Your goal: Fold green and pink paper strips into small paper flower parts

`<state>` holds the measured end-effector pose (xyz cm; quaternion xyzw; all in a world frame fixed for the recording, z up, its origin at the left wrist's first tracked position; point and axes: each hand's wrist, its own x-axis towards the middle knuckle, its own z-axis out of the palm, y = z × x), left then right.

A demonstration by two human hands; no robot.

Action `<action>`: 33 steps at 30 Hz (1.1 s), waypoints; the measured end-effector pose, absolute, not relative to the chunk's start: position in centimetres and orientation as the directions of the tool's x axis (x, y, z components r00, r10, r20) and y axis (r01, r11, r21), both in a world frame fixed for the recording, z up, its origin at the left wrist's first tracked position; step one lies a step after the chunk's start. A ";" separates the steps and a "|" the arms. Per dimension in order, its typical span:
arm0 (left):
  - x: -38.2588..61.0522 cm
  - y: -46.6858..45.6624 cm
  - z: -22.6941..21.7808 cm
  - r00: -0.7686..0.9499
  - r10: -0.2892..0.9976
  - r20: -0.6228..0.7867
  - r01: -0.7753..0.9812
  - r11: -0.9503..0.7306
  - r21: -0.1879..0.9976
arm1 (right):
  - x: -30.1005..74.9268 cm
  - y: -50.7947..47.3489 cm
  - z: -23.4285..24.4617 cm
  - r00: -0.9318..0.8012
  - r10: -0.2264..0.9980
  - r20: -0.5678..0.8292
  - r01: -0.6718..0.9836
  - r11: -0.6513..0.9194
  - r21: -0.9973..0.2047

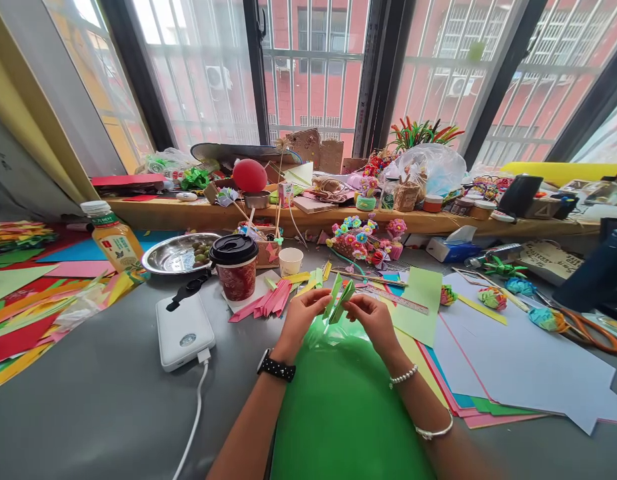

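Grey tabletop [113, 400] is strewn with coloured sheets [23, 313]; folded green paper [341, 300] is pinched above it by left hand [303, 313] and right hand [371, 319], seemingly so creases are held shut.

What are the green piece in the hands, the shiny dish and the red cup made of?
The green piece, pinched by left hand and right hand, looks like matte paper: thin, sharply creased. The dish seems polished steel, mirroring the light. The cup is likely printed paperboard; its glossy black lid looks plastic.
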<state>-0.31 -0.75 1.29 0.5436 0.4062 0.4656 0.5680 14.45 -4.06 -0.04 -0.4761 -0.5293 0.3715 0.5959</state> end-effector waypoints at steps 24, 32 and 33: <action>0.0 -1.1 1.1 0.481 0.876 0.035 -0.122 0.027 0.992 | 14.9 -4.0 0.0 0.135 0.952 0.276 0.161 0.253 -0.954; 0.3 -1.2 1.2 0.420 0.907 -0.033 -0.150 0.105 0.983 | 15.0 -3.8 -0.4 0.191 0.918 0.348 0.236 0.301 -0.924; 0.3 -1.2 1.2 0.413 0.910 -0.040 -0.150 0.111 0.983 | 15.0 -3.8 -0.4 0.190 0.915 0.355 0.238 0.308 -0.921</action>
